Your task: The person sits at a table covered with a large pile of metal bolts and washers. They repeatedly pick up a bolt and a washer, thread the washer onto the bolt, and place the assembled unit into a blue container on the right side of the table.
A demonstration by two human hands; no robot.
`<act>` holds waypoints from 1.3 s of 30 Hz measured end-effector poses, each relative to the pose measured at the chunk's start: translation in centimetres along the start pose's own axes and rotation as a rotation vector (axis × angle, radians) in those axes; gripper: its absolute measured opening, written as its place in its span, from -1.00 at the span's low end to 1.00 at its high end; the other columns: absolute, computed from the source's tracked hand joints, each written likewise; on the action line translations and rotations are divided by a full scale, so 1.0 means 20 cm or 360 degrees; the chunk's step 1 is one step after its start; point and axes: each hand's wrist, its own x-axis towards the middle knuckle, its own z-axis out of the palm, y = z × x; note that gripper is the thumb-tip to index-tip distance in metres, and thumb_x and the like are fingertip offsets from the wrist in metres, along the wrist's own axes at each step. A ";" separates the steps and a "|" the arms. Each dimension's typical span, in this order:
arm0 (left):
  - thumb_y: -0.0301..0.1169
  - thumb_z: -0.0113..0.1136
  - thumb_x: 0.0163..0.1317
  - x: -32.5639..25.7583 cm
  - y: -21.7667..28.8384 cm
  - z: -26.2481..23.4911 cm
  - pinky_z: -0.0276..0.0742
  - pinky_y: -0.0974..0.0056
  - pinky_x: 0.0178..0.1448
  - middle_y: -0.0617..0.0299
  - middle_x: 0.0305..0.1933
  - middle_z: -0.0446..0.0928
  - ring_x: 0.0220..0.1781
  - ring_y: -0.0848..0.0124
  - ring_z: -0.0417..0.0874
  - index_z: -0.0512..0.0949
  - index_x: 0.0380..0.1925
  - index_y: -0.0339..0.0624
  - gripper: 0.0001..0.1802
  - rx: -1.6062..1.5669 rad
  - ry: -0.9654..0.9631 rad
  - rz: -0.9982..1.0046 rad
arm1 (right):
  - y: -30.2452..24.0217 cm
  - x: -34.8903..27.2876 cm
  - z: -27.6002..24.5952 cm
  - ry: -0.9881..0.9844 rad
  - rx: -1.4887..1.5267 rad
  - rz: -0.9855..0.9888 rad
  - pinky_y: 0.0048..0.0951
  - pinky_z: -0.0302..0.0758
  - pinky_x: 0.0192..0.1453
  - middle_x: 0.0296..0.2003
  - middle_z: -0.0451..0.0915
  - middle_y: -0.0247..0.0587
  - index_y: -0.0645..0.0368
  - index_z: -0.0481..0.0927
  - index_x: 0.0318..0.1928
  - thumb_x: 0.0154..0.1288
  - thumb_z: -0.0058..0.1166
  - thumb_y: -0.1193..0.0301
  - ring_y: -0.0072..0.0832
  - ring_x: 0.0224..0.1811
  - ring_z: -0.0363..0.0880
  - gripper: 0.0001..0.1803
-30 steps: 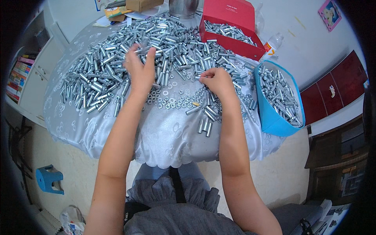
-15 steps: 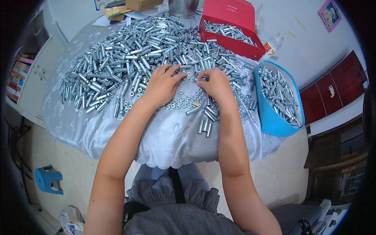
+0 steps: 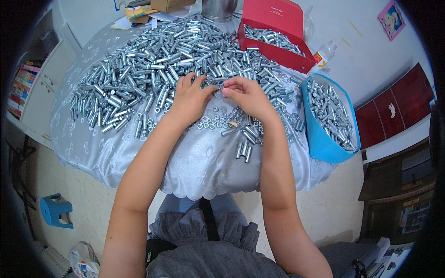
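A big heap of silver metal sleeves covers the far half of a table under a shiny grey cloth. My left hand and my right hand meet fingertip to fingertip at the near edge of the heap. Together they pinch a small metal sleeve, mostly hidden by the fingers. Just below the hands lies a scatter of small nuts and washers. A few loose sleeves lie nearer to me.
A blue bin filled with sleeves stands at the table's right edge. A red box with more sleeves and a plastic bottle are behind it. A metal pot stands at the back, a blue stool on the floor left.
My left hand came down from the heap and moved right to join my right hand. The fingertips of both now close on a small part between them.
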 end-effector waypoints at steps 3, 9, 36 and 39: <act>-0.40 0.20 -0.02 0.01 0.00 -0.01 0.16 0.02 0.16 0.21 0.01 0.42 0.13 0.08 0.28 0.54 -0.33 0.01 -0.81 -0.0018 -0.0054 0.0005 | -0.05 0.00 0.01 -0.0027 0.0204 0.0134 -0.61 0.45 -0.25 -0.38 0.57 -0.24 0.26 0.42 0.00 0.19 0.03 0.49 -0.53 -0.31 0.56 -0.66; -0.39 0.22 -0.04 0.01 0.00 -0.02 0.15 0.02 0.16 0.23 0.01 0.42 0.14 0.09 0.28 0.54 -0.32 0.01 -0.79 -0.0041 -0.0057 0.0036 | -0.09 -0.02 0.00 -0.0123 0.0398 0.0105 -0.65 0.43 -0.27 -0.35 0.55 -0.29 0.17 0.39 0.06 0.26 -0.03 0.42 -0.58 -0.29 0.57 -0.65; -0.42 0.02 0.22 0.08 0.08 -0.08 0.41 0.36 -0.29 0.17 -0.41 0.51 -0.38 0.41 0.52 0.47 -0.27 -0.28 -0.84 -0.1134 0.0125 -0.0397 | -0.09 -0.01 -0.02 0.0379 0.0540 0.0282 -0.70 0.36 -0.39 -0.38 0.61 -0.25 0.24 0.50 -0.15 0.11 0.15 0.46 -0.62 -0.39 0.58 -0.73; -0.41 0.04 0.22 0.08 0.07 -0.06 0.39 0.41 -0.29 0.24 -0.40 0.51 -0.38 0.52 0.48 0.48 -0.30 -0.26 -0.86 -0.1320 0.0144 -0.0449 | -0.09 -0.01 -0.01 0.0365 0.0558 0.0284 -0.69 0.37 -0.38 -0.38 0.61 -0.26 0.24 0.51 -0.15 0.10 0.15 0.46 -0.62 -0.39 0.58 -0.73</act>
